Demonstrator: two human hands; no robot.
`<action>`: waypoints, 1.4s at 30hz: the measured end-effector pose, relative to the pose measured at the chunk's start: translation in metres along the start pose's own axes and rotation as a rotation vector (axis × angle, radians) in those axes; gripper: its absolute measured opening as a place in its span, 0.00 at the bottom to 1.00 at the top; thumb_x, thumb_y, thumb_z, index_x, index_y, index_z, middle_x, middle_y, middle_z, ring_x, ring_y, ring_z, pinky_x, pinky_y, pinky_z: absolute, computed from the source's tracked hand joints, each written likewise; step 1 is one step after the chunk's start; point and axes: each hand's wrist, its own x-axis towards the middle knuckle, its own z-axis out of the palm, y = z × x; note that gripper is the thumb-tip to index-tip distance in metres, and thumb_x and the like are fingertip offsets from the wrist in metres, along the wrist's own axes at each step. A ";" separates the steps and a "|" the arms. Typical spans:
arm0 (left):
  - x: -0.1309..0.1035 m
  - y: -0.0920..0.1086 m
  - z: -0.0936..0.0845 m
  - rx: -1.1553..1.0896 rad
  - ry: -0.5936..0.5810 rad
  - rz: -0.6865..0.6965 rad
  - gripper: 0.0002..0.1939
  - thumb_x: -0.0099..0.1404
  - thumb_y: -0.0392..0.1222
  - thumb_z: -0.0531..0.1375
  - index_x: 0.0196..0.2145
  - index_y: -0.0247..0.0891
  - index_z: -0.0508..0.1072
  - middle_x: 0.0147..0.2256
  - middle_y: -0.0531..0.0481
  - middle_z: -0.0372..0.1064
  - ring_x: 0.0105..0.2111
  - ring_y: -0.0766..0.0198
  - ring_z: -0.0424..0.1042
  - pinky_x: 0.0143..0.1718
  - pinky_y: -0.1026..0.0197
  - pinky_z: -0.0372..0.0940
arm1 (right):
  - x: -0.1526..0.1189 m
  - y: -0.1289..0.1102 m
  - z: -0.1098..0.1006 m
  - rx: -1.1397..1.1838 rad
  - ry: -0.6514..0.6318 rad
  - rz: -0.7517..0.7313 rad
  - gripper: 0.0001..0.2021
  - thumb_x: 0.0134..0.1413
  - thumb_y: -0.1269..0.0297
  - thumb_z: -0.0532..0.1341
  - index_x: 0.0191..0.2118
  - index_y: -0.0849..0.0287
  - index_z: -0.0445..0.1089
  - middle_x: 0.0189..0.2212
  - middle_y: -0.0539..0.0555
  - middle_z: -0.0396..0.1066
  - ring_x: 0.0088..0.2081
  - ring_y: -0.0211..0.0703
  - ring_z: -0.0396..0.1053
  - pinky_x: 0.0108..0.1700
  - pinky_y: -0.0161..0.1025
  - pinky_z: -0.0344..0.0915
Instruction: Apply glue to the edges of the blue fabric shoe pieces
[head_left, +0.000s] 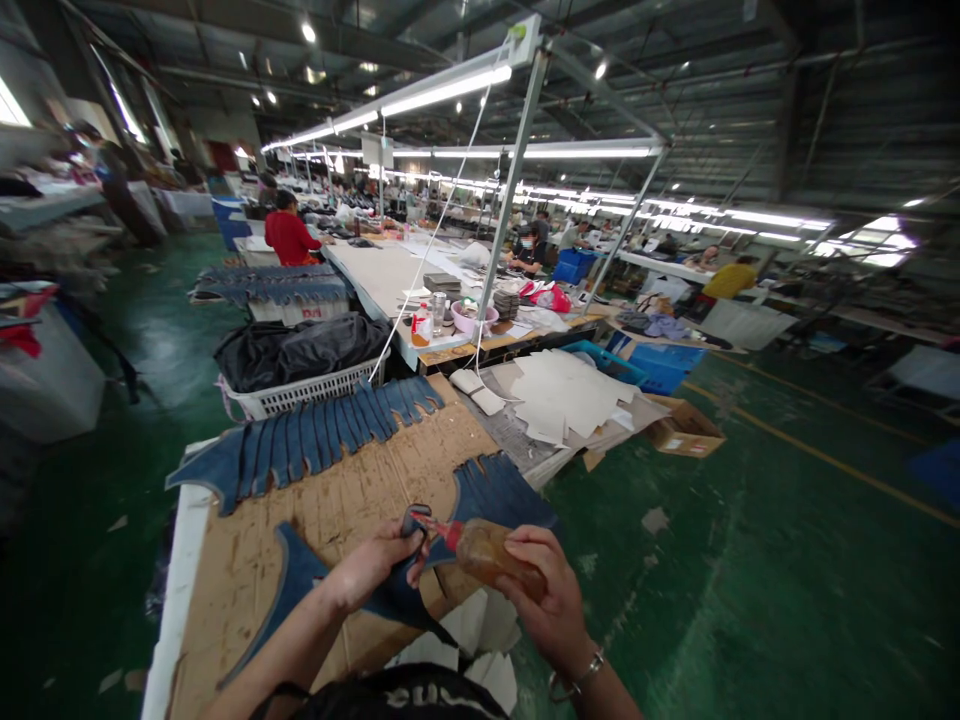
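Observation:
My right hand [546,585] is wrapped round a squeeze bottle [487,555] of amber liquid with a red nozzle, tilted so that the tip points left. The tip meets the edge of a blue leather-like piece [397,600], which my left hand [386,555] pinches and lifts at one end. The rest of that piece hangs down over the cardboard-topped table [360,490]. Farther back, a row of overlapping blue cut pieces [307,435] lies along the table's far side. More overlapping blue pieces [499,490] lie at the right edge.
Behind the table stands a white basket [322,388] with dark material. Pale sheets [570,390] cover a surface to the right, beside a cardboard box [684,428]. A metal post [514,180] rises from the long worktable [382,265]. A person in red [289,235] sits beyond.

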 end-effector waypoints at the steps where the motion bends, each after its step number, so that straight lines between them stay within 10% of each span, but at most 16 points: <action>1: 0.000 0.001 0.001 0.008 0.001 -0.007 0.20 0.56 0.57 0.63 0.27 0.35 0.70 0.16 0.54 0.63 0.19 0.68 0.61 0.26 0.63 0.57 | 0.001 0.000 0.000 -0.007 0.017 0.005 0.11 0.51 0.65 0.64 0.43 0.51 0.70 0.38 0.55 0.71 0.39 0.48 0.73 0.40 0.44 0.74; 11: 0.002 0.005 0.003 0.080 -0.032 0.006 0.23 0.56 0.60 0.63 0.27 0.35 0.69 0.16 0.55 0.61 0.18 0.69 0.59 0.26 0.64 0.55 | 0.003 0.006 0.003 0.013 -0.016 0.008 0.12 0.50 0.67 0.65 0.43 0.51 0.70 0.38 0.55 0.71 0.40 0.47 0.73 0.40 0.44 0.73; 19: 0.004 0.008 0.006 0.341 0.062 0.120 0.21 0.62 0.58 0.56 0.31 0.35 0.72 0.16 0.55 0.61 0.20 0.67 0.60 0.28 0.63 0.57 | 0.000 0.019 -0.011 0.117 0.182 0.365 0.08 0.48 0.65 0.64 0.37 0.56 0.72 0.41 0.57 0.70 0.43 0.50 0.70 0.43 0.46 0.69; 24: 0.003 0.006 -0.002 0.932 0.325 0.480 0.10 0.62 0.38 0.55 0.38 0.41 0.74 0.31 0.48 0.75 0.32 0.59 0.72 0.45 0.55 0.63 | 0.001 0.015 -0.020 0.223 0.153 0.438 0.09 0.47 0.61 0.65 0.36 0.56 0.73 0.40 0.57 0.70 0.42 0.51 0.70 0.42 0.43 0.69; 32: 0.005 0.007 -0.015 1.593 0.452 0.928 0.25 0.52 0.22 0.48 0.45 0.38 0.70 0.29 0.49 0.74 0.30 0.61 0.72 0.54 0.43 0.57 | 0.004 0.008 -0.021 0.192 0.066 0.425 0.07 0.46 0.61 0.65 0.34 0.55 0.74 0.37 0.56 0.71 0.40 0.49 0.71 0.41 0.41 0.69; 42: 0.002 0.000 -0.019 1.579 0.421 0.860 0.24 0.56 0.25 0.49 0.47 0.38 0.70 0.33 0.47 0.74 0.32 0.60 0.71 0.55 0.41 0.56 | -0.003 -0.002 -0.015 0.312 -0.049 0.417 0.14 0.46 0.50 0.64 0.32 0.56 0.74 0.33 0.54 0.70 0.34 0.48 0.71 0.35 0.40 0.70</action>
